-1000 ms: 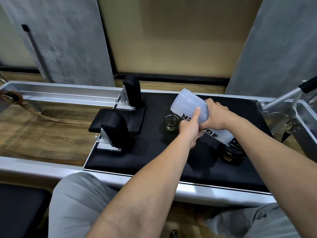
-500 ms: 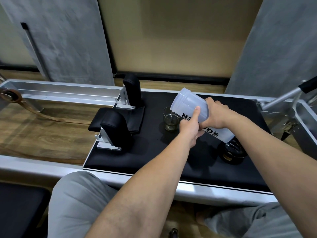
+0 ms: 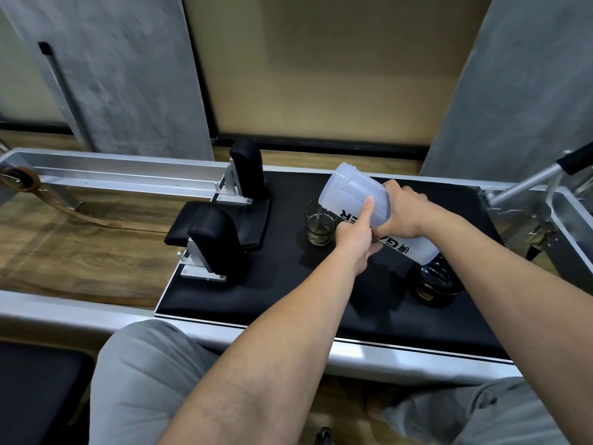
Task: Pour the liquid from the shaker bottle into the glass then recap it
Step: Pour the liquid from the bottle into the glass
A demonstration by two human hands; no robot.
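Observation:
A translucent white shaker bottle (image 3: 351, 195) with black lettering is tilted sideways, its open mouth pointing left over a small clear glass (image 3: 318, 227). A thin stream runs from the mouth into the glass, which holds a little yellowish liquid. My right hand (image 3: 405, 211) grips the bottle's middle from above. My left hand (image 3: 358, 236) holds it from below, thumb up along its side. The bottle's black cap (image 3: 434, 284) lies on the black pad (image 3: 288, 284) to the right, under the bottle's base.
Two black padded shoulder rests (image 3: 215, 242) on metal brackets stand at the pad's left end. Aluminium rails (image 3: 112, 170) run left over a wooden floor. A metal bar with a black grip (image 3: 545, 173) rises at the right. My knees are below the front rail.
The bottle has tipped slightly further toward the glass and a thin stream now shows. Both hands keep their hold in nearly the same place.

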